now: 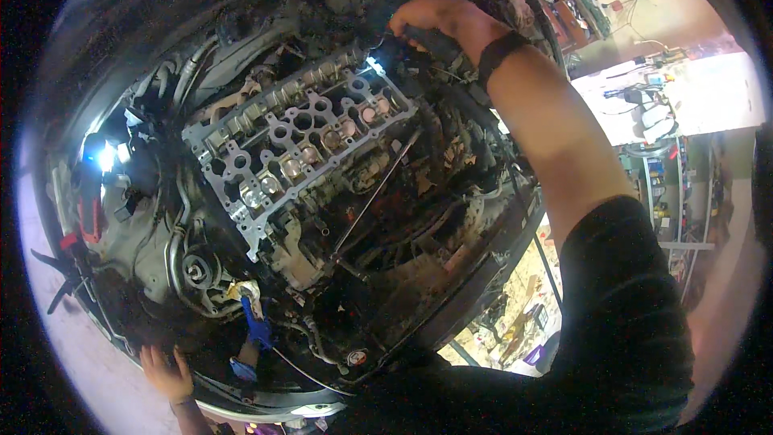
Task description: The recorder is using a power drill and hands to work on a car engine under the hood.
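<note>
An opened engine (302, 145) with a bare silvery cylinder head top lies across the middle of the bay. My right hand (427, 16) reaches over its far right end, fingers curled down into the dark back of the bay. What those fingers hold is hidden in shadow. A small bright light (374, 64) shines on the engine just below that hand. My left hand (167, 372) rests at the lower left on the car's edge, fingers spread and holding nothing. A long thin metal bar (377, 193) leans along the engine's near side.
A work light (105, 157) glares at the left, above a black clamp with red parts (68, 262). A blue-handled thing (256, 322) lies near the front left. Hoses (173, 254) run along the left side. Shelves (672, 193) stand beyond my right arm.
</note>
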The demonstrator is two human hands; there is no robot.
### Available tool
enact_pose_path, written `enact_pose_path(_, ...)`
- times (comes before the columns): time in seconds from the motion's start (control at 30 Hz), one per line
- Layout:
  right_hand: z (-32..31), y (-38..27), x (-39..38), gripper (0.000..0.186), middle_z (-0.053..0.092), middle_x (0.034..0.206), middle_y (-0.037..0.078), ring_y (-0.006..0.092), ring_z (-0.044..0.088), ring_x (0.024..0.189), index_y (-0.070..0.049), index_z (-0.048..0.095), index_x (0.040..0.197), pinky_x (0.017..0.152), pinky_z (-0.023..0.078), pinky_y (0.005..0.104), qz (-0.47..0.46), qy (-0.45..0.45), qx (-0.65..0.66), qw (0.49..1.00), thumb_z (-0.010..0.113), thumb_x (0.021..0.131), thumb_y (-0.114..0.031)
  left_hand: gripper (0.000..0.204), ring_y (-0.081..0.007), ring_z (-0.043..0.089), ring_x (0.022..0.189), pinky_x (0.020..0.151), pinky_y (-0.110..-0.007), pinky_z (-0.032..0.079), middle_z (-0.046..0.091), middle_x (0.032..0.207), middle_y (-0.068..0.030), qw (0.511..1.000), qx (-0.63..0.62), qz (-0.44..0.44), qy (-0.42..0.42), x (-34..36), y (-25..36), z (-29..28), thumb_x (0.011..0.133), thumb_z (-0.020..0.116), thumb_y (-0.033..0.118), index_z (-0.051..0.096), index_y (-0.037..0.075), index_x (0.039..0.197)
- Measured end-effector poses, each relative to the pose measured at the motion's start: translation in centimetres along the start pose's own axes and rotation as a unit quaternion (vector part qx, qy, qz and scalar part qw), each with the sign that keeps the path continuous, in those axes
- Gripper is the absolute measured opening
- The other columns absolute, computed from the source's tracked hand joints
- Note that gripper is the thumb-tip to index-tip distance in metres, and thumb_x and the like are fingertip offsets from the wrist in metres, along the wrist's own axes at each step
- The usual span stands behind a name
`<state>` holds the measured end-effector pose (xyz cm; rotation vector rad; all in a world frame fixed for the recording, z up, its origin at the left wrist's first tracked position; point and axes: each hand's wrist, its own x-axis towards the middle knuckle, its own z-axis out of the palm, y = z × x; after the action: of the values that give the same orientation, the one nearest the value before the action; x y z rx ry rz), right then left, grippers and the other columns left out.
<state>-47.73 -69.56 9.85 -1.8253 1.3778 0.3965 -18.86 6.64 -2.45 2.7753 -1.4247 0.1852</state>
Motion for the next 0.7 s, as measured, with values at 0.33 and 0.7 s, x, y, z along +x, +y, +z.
enact_pose_path(0.33,0.1,0.6,1.2,0.02,0.062,0.076,0.007,0.0171,0.058,0.063,-0.007,0.066,0.089,0.055,0.048,0.0329,-0.011,-0.012,-0.014,1.0,0.065,0.073,-0.019,0.05,-0.0495,0.047,0.116,0.1,-0.055,0.037,0.05,0.124,-0.0321,1.0,0.004,0.02,0.018,0.1,0.3,-0.2,0.083,0.067,0.025,0.05,-0.005,0.119)
enact_pose_path(0.7,0.3,0.1,0.6,0.024,0.062,0.077,0.007,0.0186,0.058,0.062,-0.009,0.067,0.094,0.054,0.048,0.0336,-0.002,0.0,-0.039,0.999,0.067,0.073,-0.021,0.049,-0.0504,0.047,0.115,0.1,-0.055,0.036,0.05,0.123,-0.0326,1.0,0.004,0.019,0.018,0.2,0.4,-0.2,0.083,0.067,0.024,0.05,-0.006,0.118)
